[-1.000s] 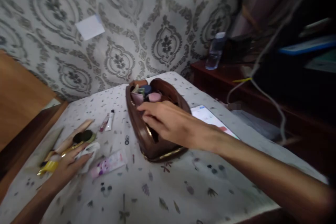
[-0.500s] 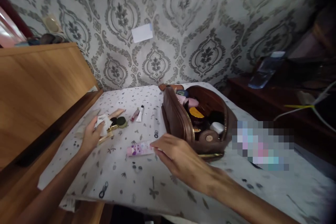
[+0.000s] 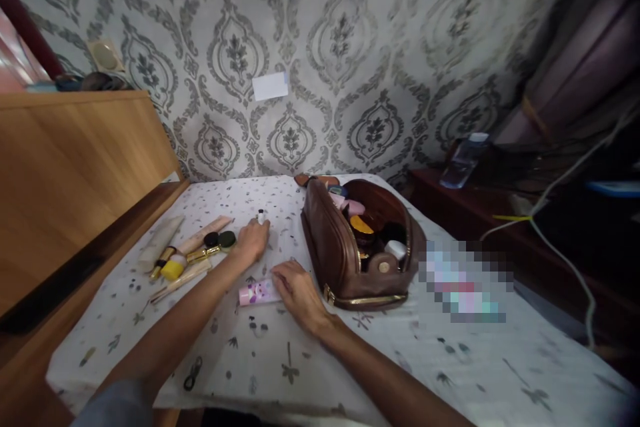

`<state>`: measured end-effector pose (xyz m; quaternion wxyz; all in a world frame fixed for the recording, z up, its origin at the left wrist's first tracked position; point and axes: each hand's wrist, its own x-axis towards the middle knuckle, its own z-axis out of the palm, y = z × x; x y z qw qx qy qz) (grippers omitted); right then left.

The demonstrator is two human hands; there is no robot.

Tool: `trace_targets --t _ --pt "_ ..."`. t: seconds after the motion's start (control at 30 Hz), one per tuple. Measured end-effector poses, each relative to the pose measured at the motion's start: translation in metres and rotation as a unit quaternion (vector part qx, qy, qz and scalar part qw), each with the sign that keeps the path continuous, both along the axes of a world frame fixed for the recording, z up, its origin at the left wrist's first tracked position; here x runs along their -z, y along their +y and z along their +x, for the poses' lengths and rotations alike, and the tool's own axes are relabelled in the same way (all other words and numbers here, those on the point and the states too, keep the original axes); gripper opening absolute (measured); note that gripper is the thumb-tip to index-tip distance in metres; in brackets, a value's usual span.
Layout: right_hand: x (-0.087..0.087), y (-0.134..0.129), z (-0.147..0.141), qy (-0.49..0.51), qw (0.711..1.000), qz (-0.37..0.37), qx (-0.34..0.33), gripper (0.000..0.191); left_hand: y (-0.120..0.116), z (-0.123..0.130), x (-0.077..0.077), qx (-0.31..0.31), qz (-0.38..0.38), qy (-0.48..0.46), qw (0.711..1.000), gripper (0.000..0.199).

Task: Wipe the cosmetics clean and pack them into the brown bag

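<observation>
My left hand (image 3: pixel 253 241) reaches over the bed-like, patterned white cloth (image 3: pixel 220 347), its fingers closed around a small white tube (image 3: pixel 261 215) whose black cap shows past the fingertips. My right hand (image 3: pixel 297 290) has its fingers curled at the end of a pink tube (image 3: pixel 256 293) with a purple cartoon print, which lies flat; the far end of the tube is hidden under the hand. Left of my hands is a group of cosmetics: a pale tube (image 3: pixel 161 242), a yellow-topped item (image 3: pixel 173 269), a dark round lid (image 3: pixel 227 239) and thin sticks (image 3: pixel 183 281).
A brown cosmetic bag (image 3: pixel 327 247) stands unzipped to the right, filled with several items. A pixelated patch lies beyond it. A wooden board (image 3: pixel 85 160) borders the left side. A clear bottle (image 3: pixel 459 163) stands on a dark red surface, near a pale cable (image 3: pixel 565 263).
My left hand has moved right, from the cosmetics group to the small tubes, uncovering the yellow-topped item. My right hand stays by the pink tube, its fingers now further over its end.
</observation>
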<state>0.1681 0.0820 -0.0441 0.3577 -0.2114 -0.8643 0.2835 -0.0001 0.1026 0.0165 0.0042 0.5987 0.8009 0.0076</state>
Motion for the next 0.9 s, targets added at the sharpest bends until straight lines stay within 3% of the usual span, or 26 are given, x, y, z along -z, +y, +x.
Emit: trace_targets --t 0.2,0.43,0.73,0.9 --pt "0.002 0.011 -0.004 0.075 0.988 -0.125 0.053 0.032 -0.015 -0.014 -0.009 -0.024 0.017 -0.052 0.998 0.035" --pt "0.010 0.015 -0.016 0.067 0.975 -0.210 0.030 0.038 -0.038 -0.022 -0.004 -0.023 0.047 -0.084 0.995 0.023" --pt "0.009 0.015 -0.011 0.070 0.976 -0.204 0.035 0.037 -0.010 -0.013 -0.006 -0.060 0.028 -0.045 0.997 0.034" --pt "0.007 0.013 -0.010 0.054 0.975 -0.209 0.049 0.039 -0.007 -0.007 -0.001 -0.070 -0.005 -0.033 0.997 0.034"
